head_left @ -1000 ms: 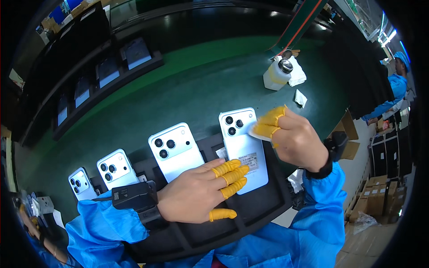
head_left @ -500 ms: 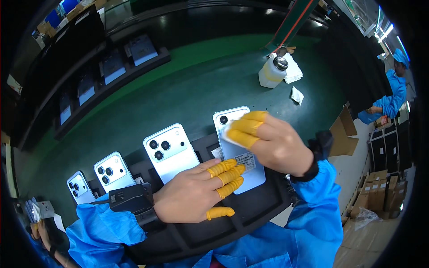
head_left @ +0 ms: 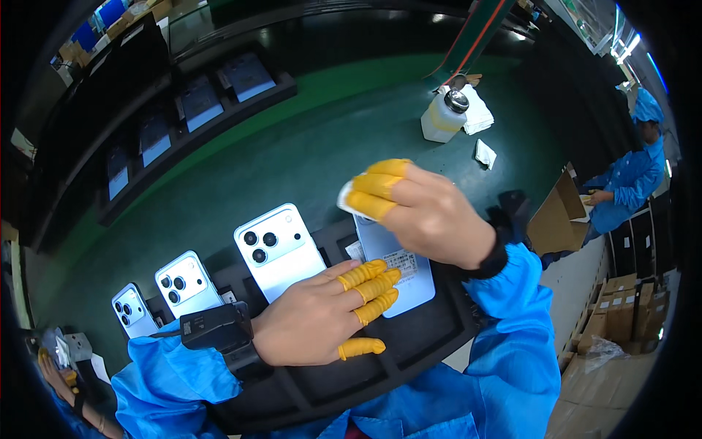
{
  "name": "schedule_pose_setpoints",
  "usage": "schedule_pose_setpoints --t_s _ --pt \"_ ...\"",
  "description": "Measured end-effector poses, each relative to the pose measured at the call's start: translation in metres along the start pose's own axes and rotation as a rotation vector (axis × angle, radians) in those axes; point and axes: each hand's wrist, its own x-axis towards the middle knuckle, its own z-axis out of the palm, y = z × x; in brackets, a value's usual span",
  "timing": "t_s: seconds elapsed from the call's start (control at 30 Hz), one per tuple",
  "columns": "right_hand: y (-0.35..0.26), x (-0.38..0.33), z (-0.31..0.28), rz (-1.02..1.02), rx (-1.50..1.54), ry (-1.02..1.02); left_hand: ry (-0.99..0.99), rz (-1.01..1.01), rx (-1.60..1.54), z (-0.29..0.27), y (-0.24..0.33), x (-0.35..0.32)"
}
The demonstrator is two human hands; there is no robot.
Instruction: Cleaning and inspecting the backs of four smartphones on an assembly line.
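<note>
Phone under the hands: a pale-blue, flat, round-cornered phone (head_left: 414, 289) lies back up over the right end of a black compartmented foam tray (head_left: 351, 380), its upper end and camera area mostly hidden beneath the right hand (head_left: 428, 212).
Phone against the fingers: its lower left part is under the left fingertips, its top under and beside the right ones.
Left fingers: the left hand (head_left: 311, 314) lies palm down, thumb held apart, fingers outstretched and slightly spread, clasping nothing; three in yellow ribbed rubber cots (head_left: 376, 293) rest on the phone's back beside its printed label (head_left: 401, 262).
Right fingers: bent and close together in yellow cots, pinching a small white folded cloth (head_left: 345, 196) at the phone's upper left corner; whether the cloth touches the phone, I cannot tell.
Row to the left: three more pale-blue phones (head_left: 289, 267), camera lenses showing, lie apart from one another along the tray.
Beyond, on the green surface (head_left: 307, 154): a translucent white plastic bottle with a metal cap (head_left: 442, 121) stands just beside folded white cloths (head_left: 480, 113); a small white piece of cloth (head_left: 485, 154) lies nearer.
</note>
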Motion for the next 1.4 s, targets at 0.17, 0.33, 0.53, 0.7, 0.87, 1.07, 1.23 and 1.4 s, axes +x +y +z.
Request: schedule_pose_setpoints --t_s 0.17,0.33,0.53,0.7,0.87,1.07,1.23,1.4 --pt "-0.005 -0.007 -0.011 0.063 -0.021 -0.199 0.021 -0.017 -0.01 0.0 -0.001 -0.007" --pt "-0.014 -0.021 -0.046 0.203 -0.149 -0.348 0.037 -0.014 0.0 0.002 -0.001 -0.008" --pt "-0.01 0.003 0.0 0.028 0.133 -0.07 0.019 -0.003 -0.018 0.003 -0.002 -0.006" --pt "0.022 -0.013 -0.016 0.15 -0.343 -0.2 0.016 -0.004 0.011 0.0 0.001 -0.014" --pt "0.022 -0.008 -0.025 0.246 -0.247 -0.121 -0.023 -0.021 0.004 0.0 0.001 -0.006" --pt "0.0 -0.01 -0.014 0.104 -0.094 -0.224 -0.015 -0.009 -0.011 0.001 -0.004 -0.002" --pt "0.012 -0.033 -0.037 0.33 -0.425 -0.312 -0.02 -0.018 0.001 0.001 -0.003 -0.008" --pt "-0.001 -0.011 -0.01 0.051 0.038 -0.047 0.016 -0.009 -0.019 0.003 -0.002 -0.009"
